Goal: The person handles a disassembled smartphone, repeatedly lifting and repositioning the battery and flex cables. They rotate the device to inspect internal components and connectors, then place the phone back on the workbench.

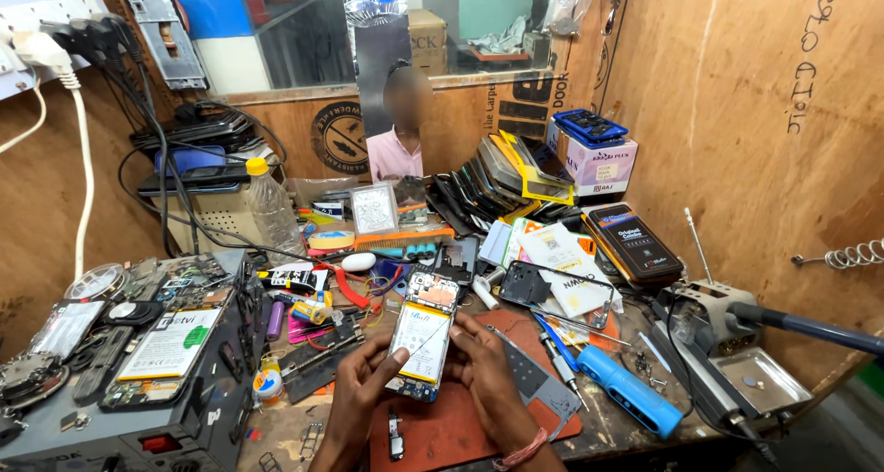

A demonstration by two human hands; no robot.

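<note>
An opened phone [422,339], battery showing, sits between both hands above a red mat [451,428]; left hand [361,389] and right hand [485,369] pinch its edges. A blue screwdriver [629,391] lies right of the right hand

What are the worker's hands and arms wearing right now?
Both hands are bare, without gloves or rings that I can see. The right hand has a pinkish-red thread band at the wrist. The left hand and forearm show no sleeve, watch or band.
</note>
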